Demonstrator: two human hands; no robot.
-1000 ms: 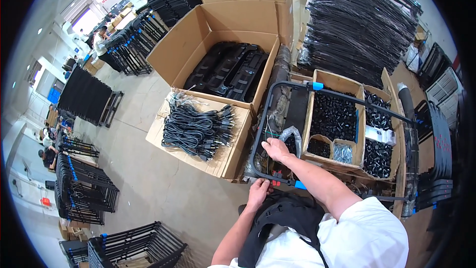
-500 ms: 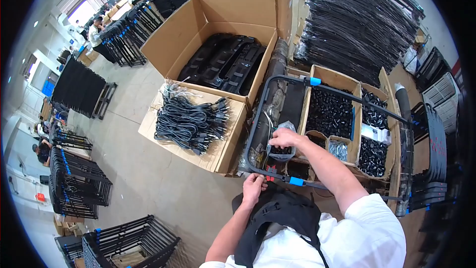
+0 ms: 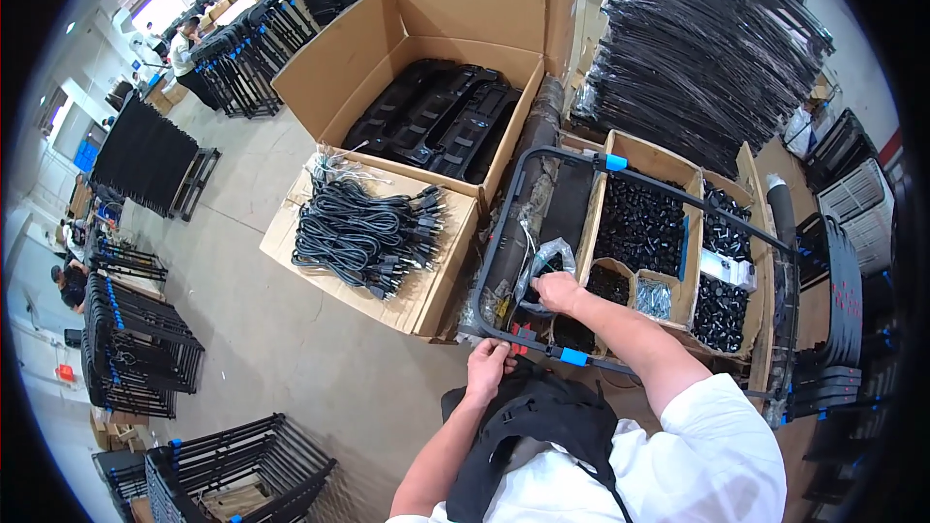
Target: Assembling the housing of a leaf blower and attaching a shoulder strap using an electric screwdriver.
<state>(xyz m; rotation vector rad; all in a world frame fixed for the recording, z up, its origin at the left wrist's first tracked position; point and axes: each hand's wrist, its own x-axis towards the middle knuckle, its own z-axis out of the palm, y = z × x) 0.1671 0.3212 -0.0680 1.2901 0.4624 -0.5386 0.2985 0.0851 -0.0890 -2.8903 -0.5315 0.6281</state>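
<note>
A black tubular frame [image 3: 503, 223] with blue sleeves lies across the workbench, over the part bins. At its near left corner my left hand [image 3: 487, 368] is closed, fingertips pinched at the rail beside a red piece [image 3: 523, 332]. My right hand [image 3: 556, 292] reaches through the frame to a container lined with clear plastic [image 3: 561, 254], which holds small dark parts. Its fingers are bent together at the lining, and their tips are partly hidden, so whatever they hold cannot be made out.
Wooden bins hold black caps [image 3: 639, 223] and screws [image 3: 654, 298]. To the left, bundled black cables [image 3: 368, 232] lie on a cardboard box. Behind them stands an open carton [image 3: 334, 77] of black panels. Wrapped black tubes [image 3: 693, 48] are stacked at far right; frame racks [image 3: 242, 465] stand on the floor.
My right hand has moved slightly nearer to me, its fingers lower in the plastic-lined container, whose lining has shifted. My left hand stays at the frame's corner. The view has shifted a little.
</note>
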